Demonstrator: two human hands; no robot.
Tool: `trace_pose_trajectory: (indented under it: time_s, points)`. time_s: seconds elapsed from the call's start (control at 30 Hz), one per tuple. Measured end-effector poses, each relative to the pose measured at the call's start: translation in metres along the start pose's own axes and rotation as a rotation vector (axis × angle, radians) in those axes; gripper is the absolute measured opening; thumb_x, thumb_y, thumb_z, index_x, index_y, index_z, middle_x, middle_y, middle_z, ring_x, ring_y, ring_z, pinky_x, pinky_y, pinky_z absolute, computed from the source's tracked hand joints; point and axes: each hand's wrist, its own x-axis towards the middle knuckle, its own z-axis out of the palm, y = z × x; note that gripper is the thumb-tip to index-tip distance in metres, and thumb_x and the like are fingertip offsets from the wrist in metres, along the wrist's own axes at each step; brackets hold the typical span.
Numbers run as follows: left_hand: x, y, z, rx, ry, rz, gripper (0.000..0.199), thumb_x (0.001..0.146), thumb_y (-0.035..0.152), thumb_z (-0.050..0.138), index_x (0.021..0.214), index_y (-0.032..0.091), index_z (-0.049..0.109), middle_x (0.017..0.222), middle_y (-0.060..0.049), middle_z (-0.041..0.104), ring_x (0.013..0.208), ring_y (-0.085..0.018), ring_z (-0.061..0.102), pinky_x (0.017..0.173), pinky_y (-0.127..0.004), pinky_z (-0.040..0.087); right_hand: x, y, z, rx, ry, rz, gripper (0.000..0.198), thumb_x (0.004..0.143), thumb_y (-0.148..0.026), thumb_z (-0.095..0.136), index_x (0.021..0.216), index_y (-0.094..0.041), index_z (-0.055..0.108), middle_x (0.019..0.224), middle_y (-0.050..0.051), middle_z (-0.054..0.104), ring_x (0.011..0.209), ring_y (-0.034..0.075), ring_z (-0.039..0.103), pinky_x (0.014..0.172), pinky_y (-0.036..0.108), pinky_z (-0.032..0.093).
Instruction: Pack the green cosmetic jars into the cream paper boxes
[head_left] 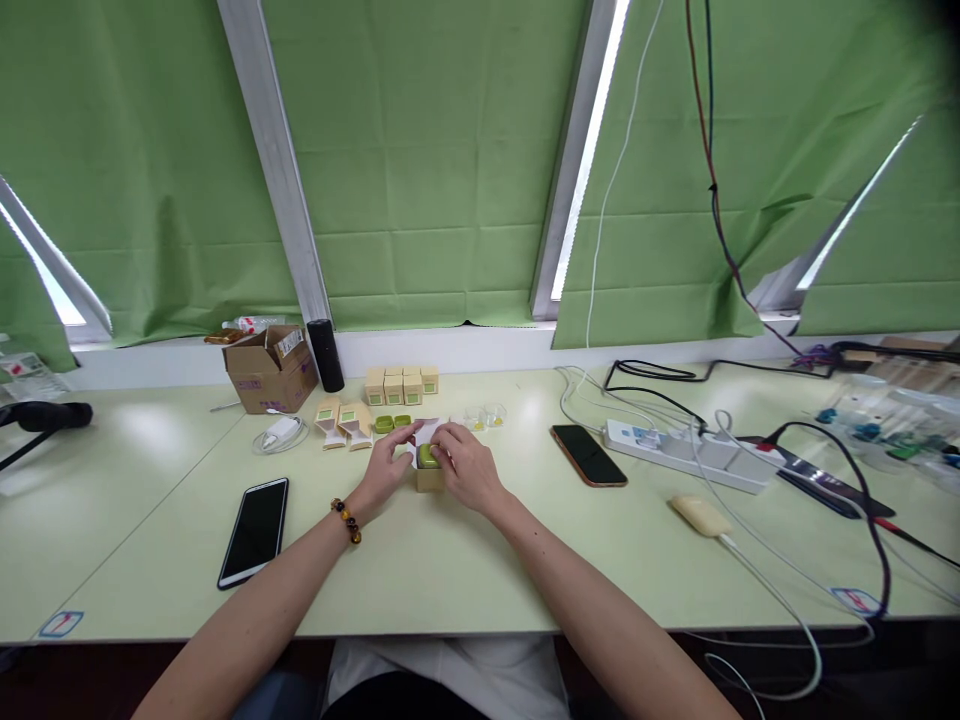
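Observation:
A small kraft cardboard box [430, 481] stands at the table's middle with its pale flap [427, 430] raised. A small rounded green case [427, 457] sits in its opening. My left hand [386, 468] is closed at the box's left side, its fingers against the flap. On the right, the closed fingers of my right hand [469, 468] grip the green case, partly covering it. Just behind are two green trays or case halves [392, 423]. Small clear plastic pieces with yellow bits [486, 417] lie behind my right hand. Two open kraft boxes [345, 424] stand to the left.
Several closed kraft boxes [394, 387] are grouped at the back, near a black cylinder [325, 356] and a larger open carton [271, 370]. One phone [255, 530] lies left, another phone [589, 455] right. A power strip [694, 455], cables and a cream mouse [700, 515] occupy the right side.

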Motion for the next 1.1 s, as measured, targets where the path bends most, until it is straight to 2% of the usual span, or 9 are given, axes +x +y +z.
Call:
trace_pose_trajectory:
  time_s: [0.13,0.37,0.47,0.57,0.67,0.73,0.87,0.97,1.1]
  points:
    - [0.000,0.002,-0.001,-0.003,-0.003,-0.009,0.059,0.077,0.014,0.055,0.133,0.021,0.069,0.122,-0.009,0.072,0.108,-0.024,0.063,0.103,-0.043,0.050,-0.002,0.001,0.009,0.039,0.055,0.015,0.013,0.096,-0.021,0.054,0.097,-0.026,0.066,0.125,0.010,0.056,0.118,0.028,0.052,0.067,0.033,0.050]
    - [-0.002,0.001,0.000,-0.026,-0.003,-0.006,0.058,0.078,0.013,0.054,0.134,0.021,0.069,0.127,-0.009,0.070,0.108,-0.024,0.063,0.105,-0.044,0.049,0.002,0.008,0.019,0.162,0.051,0.169,0.012,0.091,-0.023,0.063,0.084,-0.025,0.073,0.121,0.011,0.050,0.126,0.032,0.043,0.086,0.044,0.056]
    - [-0.001,0.001,-0.001,-0.028,-0.007,-0.010,0.057,0.079,0.014,0.055,0.134,0.021,0.069,0.132,-0.010,0.069,0.107,-0.023,0.063,0.104,-0.044,0.049,0.003,0.010,0.021,0.253,0.015,0.194,0.013,0.093,-0.028,0.061,0.094,-0.027,0.073,0.119,0.010,0.050,0.127,0.030,0.042,0.092,0.044,0.055]
    - [-0.001,0.002,-0.001,-0.046,-0.005,-0.018,0.054,0.080,0.017,0.058,0.133,0.022,0.070,0.134,-0.010,0.069,0.108,-0.024,0.064,0.104,-0.044,0.050,0.004,0.013,0.021,0.396,0.063,0.225,0.020,0.098,-0.037,0.052,0.108,-0.028,0.067,0.120,0.009,0.053,0.125,0.027,0.045,0.094,0.041,0.055]
    - [0.000,0.002,-0.001,-0.117,0.003,-0.040,0.045,0.086,0.025,0.060,0.130,0.021,0.071,0.138,-0.011,0.067,0.119,-0.027,0.063,0.107,-0.045,0.049,0.007,0.020,0.021,0.532,0.151,0.295,0.021,0.097,-0.036,0.045,0.110,-0.026,0.058,0.121,0.009,0.057,0.121,0.025,0.050,0.090,0.038,0.056]
    - [0.000,0.001,0.000,-0.154,0.018,-0.065,0.042,0.089,0.028,0.059,0.128,0.020,0.072,0.139,-0.012,0.067,0.123,-0.029,0.062,0.108,-0.045,0.048,0.009,0.026,0.022,0.606,0.160,0.361,0.022,0.090,-0.032,0.046,0.111,-0.025,0.051,0.120,0.009,0.057,0.118,0.024,0.053,0.084,0.035,0.058]
    - [0.000,-0.001,0.002,-0.093,0.028,-0.073,0.043,0.086,0.025,0.062,0.129,0.020,0.069,0.134,-0.012,0.069,0.114,-0.026,0.064,0.104,-0.043,0.049,0.012,0.032,0.026,0.738,0.129,0.488,0.041,0.072,-0.028,0.052,0.112,-0.026,0.047,0.114,0.008,0.056,0.115,0.024,0.054,0.076,0.033,0.058]
    - [0.000,0.001,0.005,-0.024,0.018,-0.044,0.043,0.086,0.025,0.066,0.129,0.020,0.064,0.128,-0.011,0.068,0.110,-0.023,0.062,0.102,-0.041,0.048,0.011,0.030,0.030,0.829,0.144,0.502,0.046,0.067,-0.029,0.057,0.112,-0.027,0.049,0.109,0.006,0.054,0.114,0.025,0.053,0.074,0.033,0.056]
    - [-0.002,0.002,0.008,0.000,-0.006,-0.046,0.041,0.087,0.022,0.065,0.127,0.022,0.057,0.124,-0.010,0.064,0.110,-0.022,0.059,0.100,-0.039,0.046,0.010,0.029,0.034,0.833,0.160,0.475,0.046,0.069,-0.033,0.062,0.113,-0.028,0.049,0.106,0.005,0.054,0.111,0.026,0.053,0.078,0.036,0.054]
